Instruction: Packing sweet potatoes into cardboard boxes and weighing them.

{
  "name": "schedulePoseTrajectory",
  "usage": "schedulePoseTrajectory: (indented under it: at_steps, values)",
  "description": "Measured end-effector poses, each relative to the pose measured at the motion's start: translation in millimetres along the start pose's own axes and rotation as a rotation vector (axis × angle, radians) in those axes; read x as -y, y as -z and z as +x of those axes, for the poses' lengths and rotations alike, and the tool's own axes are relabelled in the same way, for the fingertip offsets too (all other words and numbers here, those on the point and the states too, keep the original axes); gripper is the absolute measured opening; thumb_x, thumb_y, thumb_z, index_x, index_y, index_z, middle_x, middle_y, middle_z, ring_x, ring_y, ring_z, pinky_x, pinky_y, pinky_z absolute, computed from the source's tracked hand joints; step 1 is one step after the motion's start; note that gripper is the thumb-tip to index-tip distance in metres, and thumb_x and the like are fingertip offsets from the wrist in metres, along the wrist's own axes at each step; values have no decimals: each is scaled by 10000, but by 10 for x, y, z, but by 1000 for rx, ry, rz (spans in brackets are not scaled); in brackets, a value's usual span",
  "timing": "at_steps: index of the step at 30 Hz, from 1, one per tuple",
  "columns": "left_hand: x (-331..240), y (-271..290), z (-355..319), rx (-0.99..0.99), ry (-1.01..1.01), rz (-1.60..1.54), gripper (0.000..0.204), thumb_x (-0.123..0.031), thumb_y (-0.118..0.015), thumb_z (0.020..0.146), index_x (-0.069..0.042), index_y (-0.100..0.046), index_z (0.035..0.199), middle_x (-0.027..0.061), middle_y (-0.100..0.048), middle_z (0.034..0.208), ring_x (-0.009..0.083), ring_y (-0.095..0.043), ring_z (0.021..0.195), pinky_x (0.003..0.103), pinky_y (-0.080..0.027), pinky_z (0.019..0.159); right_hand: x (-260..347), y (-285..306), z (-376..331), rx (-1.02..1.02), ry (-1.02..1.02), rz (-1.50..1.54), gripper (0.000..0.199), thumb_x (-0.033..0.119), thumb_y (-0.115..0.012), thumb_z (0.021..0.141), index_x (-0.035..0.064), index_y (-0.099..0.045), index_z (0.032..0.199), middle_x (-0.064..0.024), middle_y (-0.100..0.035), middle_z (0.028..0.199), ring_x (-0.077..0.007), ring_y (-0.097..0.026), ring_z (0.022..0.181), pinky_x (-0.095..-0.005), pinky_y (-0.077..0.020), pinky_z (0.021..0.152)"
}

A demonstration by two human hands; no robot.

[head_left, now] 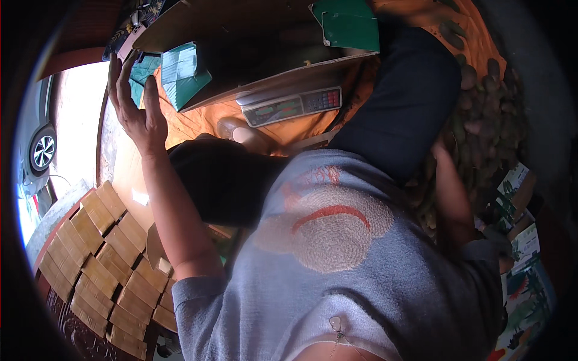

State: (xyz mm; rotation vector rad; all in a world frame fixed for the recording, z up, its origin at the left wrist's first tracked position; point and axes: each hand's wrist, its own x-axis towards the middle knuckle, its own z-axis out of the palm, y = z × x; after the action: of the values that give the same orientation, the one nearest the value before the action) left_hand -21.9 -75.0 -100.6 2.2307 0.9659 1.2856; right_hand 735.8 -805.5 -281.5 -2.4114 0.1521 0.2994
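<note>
My left hand [139, 114] is raised at the upper left, its fingers stretched out and apart with nothing in them. Beside it is an open cardboard box [265, 78] with green printed flaps, and the hand is nearest to its left flap [180, 72]. The box appears to rest on a digital scale [292, 108] with a keypad facing me. My right hand [439, 148] reaches down beside my dark-trousered leg, at the near edge of a heap of brownish-green oval produce [481, 120]. Its fingers are hidden, so I cannot see whether it holds anything. The box's inside is dark.
Orange sheeting [192, 123] covers the floor under the scale. Stacked tan cardboard pieces [108, 259] fill the lower left. Printed green-and-white cartons [524, 240] stand at the right. Beyond a bright opening at the left is a parked car [39, 138].
</note>
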Motion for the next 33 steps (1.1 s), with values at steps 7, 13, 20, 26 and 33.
schedulePoseTrajectory:
  at_steps: [7,13,20,26,33]
  values:
    - [-599,417,936,58,54,204,390,-188,-616,1032,-75,-593,1404,134,-440,1557,269,-498,1381,413,-419,1117,-1537,-2065,-2760,595,-65,-117,421,208,-547,994,-1,-565,1359,-233,-644,1294,-347,-658,1114,-449,-495,942]
    - [259,1136,718,318,160,698,372,-386,-529,1064,-205,-663,1359,135,-493,1517,299,-469,1412,453,-472,1079,-1027,-2057,-3604,884,-17,-381,410,176,-539,991,5,-561,1363,-237,-651,1279,-369,-641,1152,-472,-480,979]
    - [1085,1008,16,605,961,208,437,-369,-482,1076,-139,-587,1432,101,-516,1515,294,-469,1403,449,-395,1139,-739,-1467,-3794,895,-43,-638,354,172,-590,939,26,-633,1259,-230,-640,1273,-354,-682,1013,-475,-527,871]
    - [1091,1015,97,702,1114,-32,491,-366,-533,1049,-113,-533,1470,55,-479,1547,267,-437,1438,409,-430,1122,-682,-1013,-3571,275,164,-524,383,104,-589,856,48,-612,1234,-211,-612,1217,-368,-577,1201,-473,-475,1001]
    - [820,968,210,677,1147,11,524,-352,-541,1048,-111,-466,1508,40,-461,1556,258,-408,1466,415,-402,1143,-1048,-87,-3073,-58,-443,-838,615,230,-670,842,6,-426,1361,-237,-432,1392,-440,-432,1315,-499,-415,1090]
